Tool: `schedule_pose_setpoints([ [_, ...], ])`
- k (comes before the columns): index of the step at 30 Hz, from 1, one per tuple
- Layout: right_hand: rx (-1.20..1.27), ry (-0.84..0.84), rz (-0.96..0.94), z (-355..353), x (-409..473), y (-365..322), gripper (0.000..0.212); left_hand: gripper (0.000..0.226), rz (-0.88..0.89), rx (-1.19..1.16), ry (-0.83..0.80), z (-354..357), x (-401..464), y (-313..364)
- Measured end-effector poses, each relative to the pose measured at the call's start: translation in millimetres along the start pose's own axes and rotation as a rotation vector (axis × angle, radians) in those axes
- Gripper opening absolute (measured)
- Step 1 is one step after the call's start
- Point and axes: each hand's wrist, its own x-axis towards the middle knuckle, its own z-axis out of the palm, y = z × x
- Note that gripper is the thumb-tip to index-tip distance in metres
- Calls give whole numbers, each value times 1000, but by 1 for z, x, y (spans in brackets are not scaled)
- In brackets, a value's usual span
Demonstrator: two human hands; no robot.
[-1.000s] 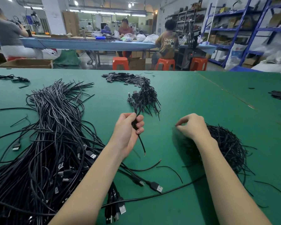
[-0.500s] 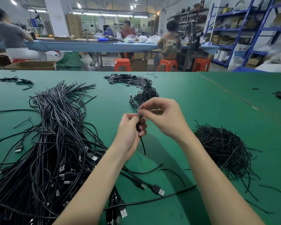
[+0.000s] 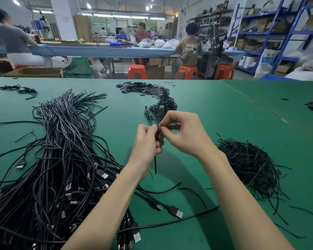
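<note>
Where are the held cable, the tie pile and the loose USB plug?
held cable [image 3: 155,166]: head view, hanging tail.
tie pile [image 3: 248,165]: head view, pile's middle.
USB plug [image 3: 178,213]: head view, metal tip.

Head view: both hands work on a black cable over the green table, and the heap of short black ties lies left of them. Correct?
No. The head view shows the heap of short black ties right of the hands. The left hand and right hand do work on the black cable over the green table.
</note>
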Motion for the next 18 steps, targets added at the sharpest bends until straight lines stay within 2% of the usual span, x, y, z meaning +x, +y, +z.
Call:
schedule_pose_setpoints([
  [4,80,-24,61,1,0,0,14,19,5,-43,72,-1,0,0],
  [9,384,21,260,8,0,1,10,7,-37,-305,44,-3,0,11],
  [14,987,-203,673,4,4,11,11,8,-25,-385,-61,3,-2,13],
  [18,1145,-235,832,-2,3,23,8,3,-48,-398,-113,8,-5,6],
])
